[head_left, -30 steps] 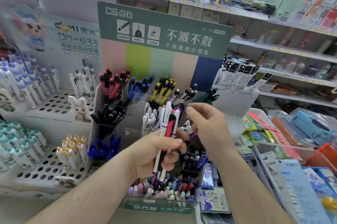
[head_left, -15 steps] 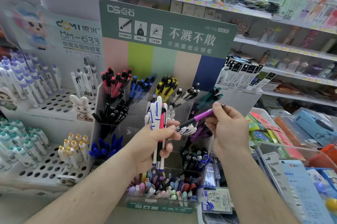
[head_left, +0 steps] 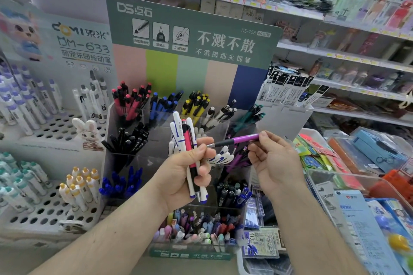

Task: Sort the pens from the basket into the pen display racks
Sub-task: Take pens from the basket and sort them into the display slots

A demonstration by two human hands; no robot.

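Note:
My left hand [head_left: 185, 176] grips an upright bunch of pens [head_left: 186, 138], white ones with blue marks and one pink-and-black one, in front of the clear tiered pen rack [head_left: 111, 118]. My right hand [head_left: 273, 163] pinches a purple pen [head_left: 240, 140] by its rear end. That pen lies nearly level, its metal tip pointing left and almost touching my left thumb. The rack's compartments hold pens grouped by colour: red [head_left: 130, 100], blue [head_left: 164, 104], yellow [head_left: 196, 102], black [head_left: 129, 138], and purple [head_left: 239, 158] below my right hand.
A white peg rack [head_left: 51, 212] of capped pens stands at the left. A front tray [head_left: 194, 232] holds mixed pastel pens. Clear bins of packaged stationery [head_left: 357, 158] crowd the right. Store shelves [head_left: 335, 55] run behind the green sign [head_left: 190, 35].
My right hand has drawn the purple pen out of the left hand's bunch and moved it to the right, turning it nearly level. The left hand has kept the other pens.

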